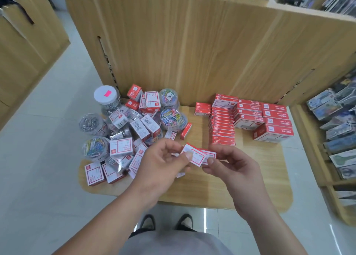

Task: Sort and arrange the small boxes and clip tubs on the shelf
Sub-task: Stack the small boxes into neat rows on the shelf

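Above the front of the wooden shelf (250, 187), my left hand (163, 164) pinches a small red-and-white box (193, 155). My right hand (233, 168) pinches a second small box (210, 156), which lies just behind and to the right of the first. On the shelf's left lies a jumbled heap of similar small boxes (121, 148) mixed with clear clip tubs (173, 119). A taller tub with a white lid (105, 96) stands at the heap's back. Neat rows of red boxes (223, 127) and stacked larger red boxes (273, 120) fill the right.
A tall wooden back panel (192, 43) rises behind the shelf. Racks of packaged goods (335, 123) stand at the right. White tiled floor (38, 158) lies to the left, and my shoes (167, 222) show below the shelf's front edge.
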